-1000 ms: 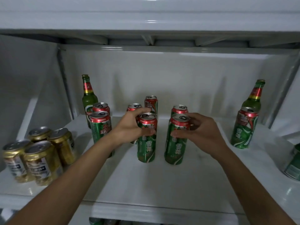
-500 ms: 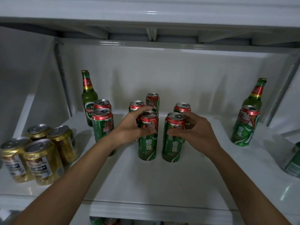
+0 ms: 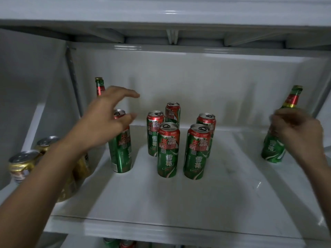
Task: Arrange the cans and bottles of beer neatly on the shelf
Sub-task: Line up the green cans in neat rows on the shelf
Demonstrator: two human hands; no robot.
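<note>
- Five green cans stand upright as a loose cluster in the middle of the shelf: two in front side by side with a gap between them, three behind. I judge this group roughly set, though the back row is staggered, not straight.
- My left hand is spread open, fingers apart, holding nothing. It hovers over the green can at the left, which stands apart from the cluster; a second can top shows just behind my hand.
- A green bottle stands at the back left, mostly hidden by that hand.
- My right hand is at the lone green can on the right, fingers curled beside it; motion blur means I cannot tell whether I grip it.
- Another bottle stands behind that can.
- The gold cans sit bunched at the far left, partly behind my arm.
- Left to do, I judge: bring the outlying cans and both bottles into line.
</note>
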